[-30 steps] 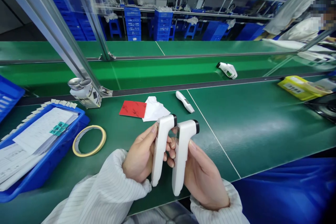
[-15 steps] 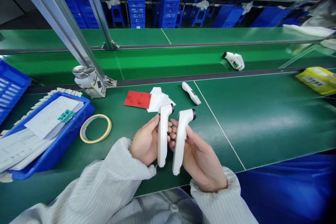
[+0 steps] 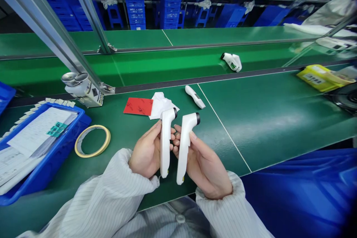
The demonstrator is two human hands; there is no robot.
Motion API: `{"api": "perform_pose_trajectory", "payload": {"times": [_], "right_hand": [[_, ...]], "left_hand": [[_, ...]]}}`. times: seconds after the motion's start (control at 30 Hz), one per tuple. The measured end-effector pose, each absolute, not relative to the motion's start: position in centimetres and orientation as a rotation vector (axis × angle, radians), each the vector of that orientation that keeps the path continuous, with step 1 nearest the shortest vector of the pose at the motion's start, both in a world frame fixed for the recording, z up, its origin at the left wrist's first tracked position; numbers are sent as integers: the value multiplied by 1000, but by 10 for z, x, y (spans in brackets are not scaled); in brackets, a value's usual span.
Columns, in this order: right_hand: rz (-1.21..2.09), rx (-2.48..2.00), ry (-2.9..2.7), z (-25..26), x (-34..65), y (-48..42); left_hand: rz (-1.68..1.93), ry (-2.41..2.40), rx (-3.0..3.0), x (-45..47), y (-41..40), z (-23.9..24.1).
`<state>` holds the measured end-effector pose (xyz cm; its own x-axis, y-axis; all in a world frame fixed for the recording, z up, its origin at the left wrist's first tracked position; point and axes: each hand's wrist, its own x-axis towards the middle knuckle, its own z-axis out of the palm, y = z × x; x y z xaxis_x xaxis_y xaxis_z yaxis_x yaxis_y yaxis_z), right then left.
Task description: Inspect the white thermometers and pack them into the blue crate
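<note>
Two white infrared thermometers with black tips stand upright, side by side, over the near part of the green bench. My left hand (image 3: 148,151) is closed around the left thermometer (image 3: 165,145). The right thermometer (image 3: 185,148) is gripped by my right hand (image 3: 206,165), its thumb against the handle. A narrow gap separates the two bodies, and some fingertips show between them. Just beyond lie a red card (image 3: 137,106), a white cloth (image 3: 163,105) and a white thermometer-like piece (image 3: 195,96).
At left are a roll of tape (image 3: 92,141), a blue bin (image 3: 60,156) with papers, and a white can (image 3: 83,89) beside a metal post (image 3: 60,37). Another thermometer (image 3: 232,62) lies on the green belt (image 3: 167,61). A yellow bin (image 3: 318,78) sits at right.
The whole scene has shifted left in view, showing more of the right side. Both hands keep hold of their thermometers in nearly the same pose.
</note>
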<state>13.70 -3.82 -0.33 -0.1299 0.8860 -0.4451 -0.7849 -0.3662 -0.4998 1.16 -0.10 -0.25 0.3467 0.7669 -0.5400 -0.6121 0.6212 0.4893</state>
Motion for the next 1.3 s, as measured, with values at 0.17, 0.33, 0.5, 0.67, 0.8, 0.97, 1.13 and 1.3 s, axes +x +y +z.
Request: {"api": "perform_pose_trajectory", "payload": {"times": [0.17,0.33,0.5,0.67,0.8,0.97,1.13,1.3], "right_hand": [[1750,-788,-204,-4,139,-41],[1598,-879,-280,-3,139,-43],[1590,-899,-383,4,144,-45],[1666,-854,-435,12,147,-46],[1660,-839,-447,11,147,-47],[1658,-823,-454,8,147,-47],[1693,-832,-408,7,147,-46],[1679,-832,-450,7,148,-47]], "left_hand": [[913,821,268,11,-2,-3],[913,822,399,8,-5,-3],[840,671,392,10,-5,0],[830,627,372,11,-4,0],[817,693,351,11,-4,3],[799,684,326,11,-4,5],[790,669,302,10,-4,2],[838,702,310,10,-2,-5]]}}
